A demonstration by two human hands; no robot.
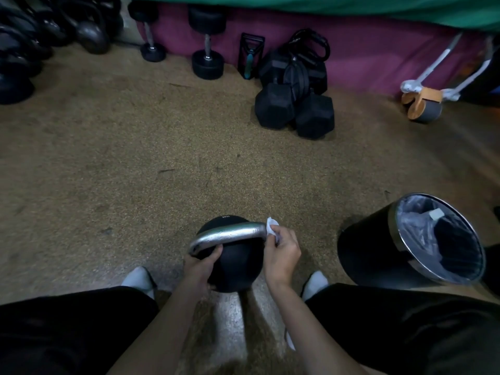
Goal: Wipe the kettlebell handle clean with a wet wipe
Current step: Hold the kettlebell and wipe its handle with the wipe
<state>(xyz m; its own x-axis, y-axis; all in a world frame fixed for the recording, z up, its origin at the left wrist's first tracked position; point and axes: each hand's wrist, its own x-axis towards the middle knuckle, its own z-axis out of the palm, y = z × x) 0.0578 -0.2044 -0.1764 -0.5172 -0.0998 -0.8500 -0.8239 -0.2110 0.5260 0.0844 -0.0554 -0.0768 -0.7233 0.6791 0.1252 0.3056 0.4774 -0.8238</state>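
Note:
A black kettlebell (238, 263) stands on the floor between my feet, its silver handle (230, 235) arching across the top. My left hand (201, 266) grips the handle's left leg where it meets the ball. My right hand (281, 253) pinches a white wet wipe (270, 227) against the handle's right bend, with most of the wipe hidden behind my fingers.
A black waste bin (373, 253) with a plastic liner stands just right of the kettlebell. Hex dumbbells (295, 109), round dumbbells (207, 60) and more kettlebells (89, 33) line the far wall, and an ab roller (422, 104) lies at the back right. Brown floor stretches ahead.

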